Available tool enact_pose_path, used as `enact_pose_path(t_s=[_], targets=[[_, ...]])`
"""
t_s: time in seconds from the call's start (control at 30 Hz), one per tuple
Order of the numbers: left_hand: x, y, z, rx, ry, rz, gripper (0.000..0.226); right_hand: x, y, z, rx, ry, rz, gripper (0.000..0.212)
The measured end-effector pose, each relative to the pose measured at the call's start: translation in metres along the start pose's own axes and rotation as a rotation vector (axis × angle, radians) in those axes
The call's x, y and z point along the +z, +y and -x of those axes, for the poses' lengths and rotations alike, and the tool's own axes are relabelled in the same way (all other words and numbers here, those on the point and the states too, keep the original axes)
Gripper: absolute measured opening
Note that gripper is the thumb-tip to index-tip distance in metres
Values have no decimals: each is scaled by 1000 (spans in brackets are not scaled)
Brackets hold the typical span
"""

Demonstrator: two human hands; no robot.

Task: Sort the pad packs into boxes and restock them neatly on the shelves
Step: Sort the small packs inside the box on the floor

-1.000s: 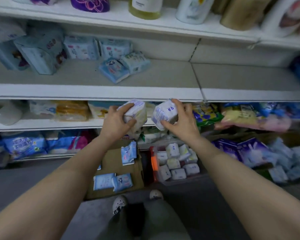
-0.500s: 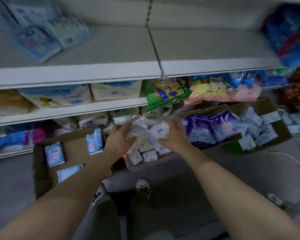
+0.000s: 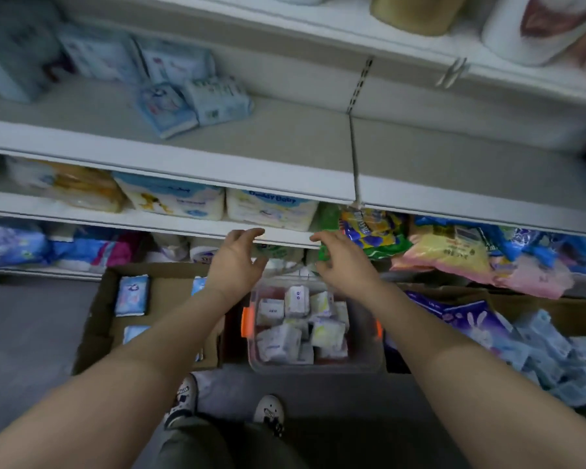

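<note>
Head view: both hands, left (image 3: 236, 262) and right (image 3: 343, 262), seemingly empty above the bin (image 3: 318, 365).

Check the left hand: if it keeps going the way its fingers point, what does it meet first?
Probably the white front edge of the lower shelf. The left hand is open and its fingertips already overlap that edge, though depth is unclear from one view.

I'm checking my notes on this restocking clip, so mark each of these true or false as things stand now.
1. Both hands are empty. True: the left hand and right hand are open, holding nothing.
2. The clear bin holds white packs. True.
3. The clear bin sits on a shelf. False: it is on the floor, between two cardboard boxes.
4. The left cardboard box is packed full. False: only a few blue packs show, with bare cardboard between them.
</note>
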State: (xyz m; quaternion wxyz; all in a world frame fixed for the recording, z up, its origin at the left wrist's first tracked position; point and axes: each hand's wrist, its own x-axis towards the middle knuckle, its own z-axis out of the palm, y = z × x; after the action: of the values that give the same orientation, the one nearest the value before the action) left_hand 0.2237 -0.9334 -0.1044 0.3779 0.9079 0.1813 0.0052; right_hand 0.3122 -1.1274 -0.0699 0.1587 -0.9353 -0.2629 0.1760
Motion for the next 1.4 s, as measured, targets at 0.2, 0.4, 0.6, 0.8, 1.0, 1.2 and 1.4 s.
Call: enact_pose_path(t_s=[0.2, 0.4, 0.6, 0.8, 1.0, 1.2, 1.4], targets=[[-61, -21, -16, 18, 186, -41, 53, -18, -57, -61, -207, 65, 37, 50], [-124, -57, -65, 48, 329, -97, 50, -20, -123, -136, -334, 180, 37, 53], [-152, -97, -133, 91, 313, -213, 68, -2, -159, -212, -272, 239, 78, 68], [-165, -126, -202, 147, 308, -347, 85, 5, -162, -287, -116, 328, 171, 79], [-169, -131, -260, 106, 202, -450, 84, 2, -173, -338, -80, 273, 222, 84], [-175, -138, -268, 114, 205, -553, 73, 8, -159, -338, -113, 342, 317, 86], [-178, -138, -238, 114, 159, -537, 75, 3, -159, -301, -39, 369, 231, 73]])
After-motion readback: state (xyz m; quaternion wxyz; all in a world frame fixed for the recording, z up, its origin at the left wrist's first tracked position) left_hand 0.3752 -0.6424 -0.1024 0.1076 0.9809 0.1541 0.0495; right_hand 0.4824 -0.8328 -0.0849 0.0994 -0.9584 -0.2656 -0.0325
